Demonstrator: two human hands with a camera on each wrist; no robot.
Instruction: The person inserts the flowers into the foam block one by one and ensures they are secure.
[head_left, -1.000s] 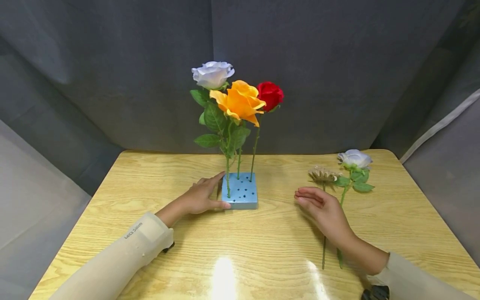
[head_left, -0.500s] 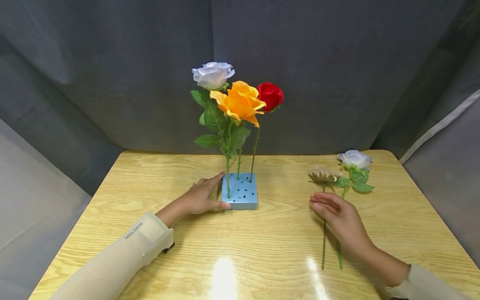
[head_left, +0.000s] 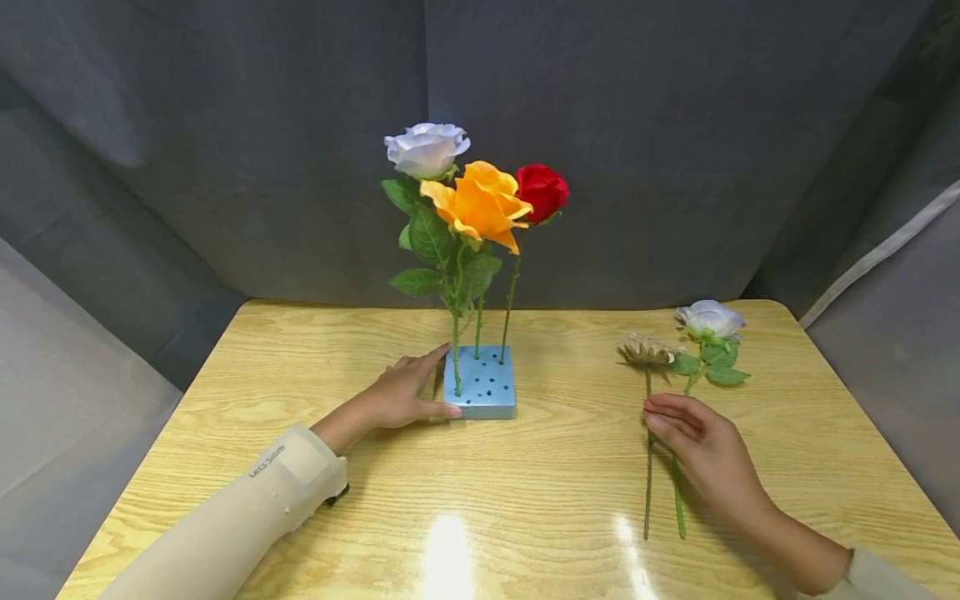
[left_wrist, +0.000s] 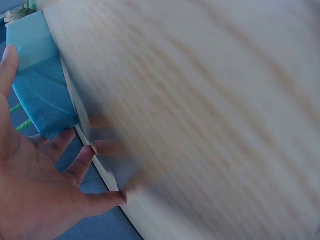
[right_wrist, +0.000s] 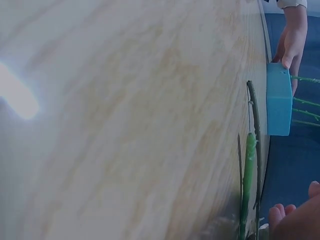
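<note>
In the head view, my left hand (head_left: 401, 396) holds the left side of a light blue block (head_left: 487, 400) with holes in its top, thumb at the front corner and index finger at the back. Three roses stand in it: a pale lilac rose (head_left: 427, 150), an orange rose (head_left: 482, 204) and a red rose (head_left: 542, 192). My right hand (head_left: 708, 442) is over two flowers lying at the right, its relaxed fingertips by the stem of a brownish dried-looking flower (head_left: 647, 350); contact cannot be told. Beside it lies another pale lilac rose (head_left: 708, 318), its stem partly hidden by the hand.
Everything stands on a light wooden table (head_left: 360, 517) with rounded back corners. A dark grey curtain (head_left: 637, 150) hangs behind it. In the right wrist view, the green stem (right_wrist: 247, 185) and the brown stem (right_wrist: 257, 130) lie close together on the tabletop.
My right hand has moved right and slightly toward me, from left of the lying flowers to the brown flower's stem. My left hand and the block have stayed put.
</note>
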